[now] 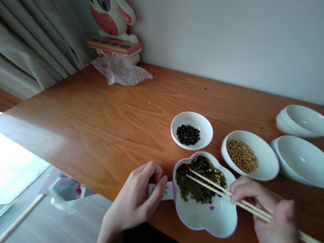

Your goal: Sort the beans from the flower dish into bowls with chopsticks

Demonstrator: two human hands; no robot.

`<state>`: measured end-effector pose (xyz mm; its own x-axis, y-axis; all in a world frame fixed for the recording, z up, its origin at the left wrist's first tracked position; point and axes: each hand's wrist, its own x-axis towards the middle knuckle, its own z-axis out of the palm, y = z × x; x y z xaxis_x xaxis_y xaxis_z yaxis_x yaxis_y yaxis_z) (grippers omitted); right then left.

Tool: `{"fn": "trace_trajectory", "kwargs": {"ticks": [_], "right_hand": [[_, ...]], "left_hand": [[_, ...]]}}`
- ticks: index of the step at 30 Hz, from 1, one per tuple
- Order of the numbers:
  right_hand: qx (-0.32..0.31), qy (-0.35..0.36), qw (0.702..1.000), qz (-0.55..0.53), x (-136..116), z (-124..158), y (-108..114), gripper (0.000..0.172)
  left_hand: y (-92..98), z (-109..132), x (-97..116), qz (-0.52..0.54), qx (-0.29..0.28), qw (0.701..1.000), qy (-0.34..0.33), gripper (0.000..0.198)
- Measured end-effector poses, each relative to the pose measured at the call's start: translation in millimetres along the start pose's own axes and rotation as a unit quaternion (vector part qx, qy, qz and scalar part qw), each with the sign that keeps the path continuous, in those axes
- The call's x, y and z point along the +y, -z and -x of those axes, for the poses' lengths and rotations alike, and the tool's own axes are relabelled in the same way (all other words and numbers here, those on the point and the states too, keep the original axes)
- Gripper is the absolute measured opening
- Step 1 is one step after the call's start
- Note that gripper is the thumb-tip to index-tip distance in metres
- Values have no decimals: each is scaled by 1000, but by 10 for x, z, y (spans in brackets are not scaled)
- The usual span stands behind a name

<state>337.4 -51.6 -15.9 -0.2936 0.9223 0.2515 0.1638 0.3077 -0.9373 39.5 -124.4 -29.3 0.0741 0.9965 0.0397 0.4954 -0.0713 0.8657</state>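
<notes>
My left hand [143, 194] is closed round the handle of a white flower-shaped bowl [213, 221] with a purple rim. In the bowl lie green beans [194, 190] mixed with black beans and some yellow ones. My right hand [269, 214] grips a pair of wooden chopsticks [251, 208], their tips slightly apart over the beans. Behind the flower-shaped bowl, a round white bowl [205, 130] holds black beans [188, 134]. Another white bowl [268, 166] to the right contains yellow beans [241, 155].
White bowls [309, 161] and stacked bowls [306, 121] stand at the right of the wooden table [109, 121]. A cow-shaped toy keyboard [114, 46] and a crumpled plastic bag [122, 72] sit at the back left, near a grey curtain [26, 34].
</notes>
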Motion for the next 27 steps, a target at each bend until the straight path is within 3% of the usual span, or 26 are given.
{"fn": "trace_trajectory", "kwargs": {"ticks": [27], "right_hand": [[27, -11, 999, -46, 73, -12, -98, 78]], "left_hand": [[11, -17, 9, -1, -3, 1000, -6, 22]]}}
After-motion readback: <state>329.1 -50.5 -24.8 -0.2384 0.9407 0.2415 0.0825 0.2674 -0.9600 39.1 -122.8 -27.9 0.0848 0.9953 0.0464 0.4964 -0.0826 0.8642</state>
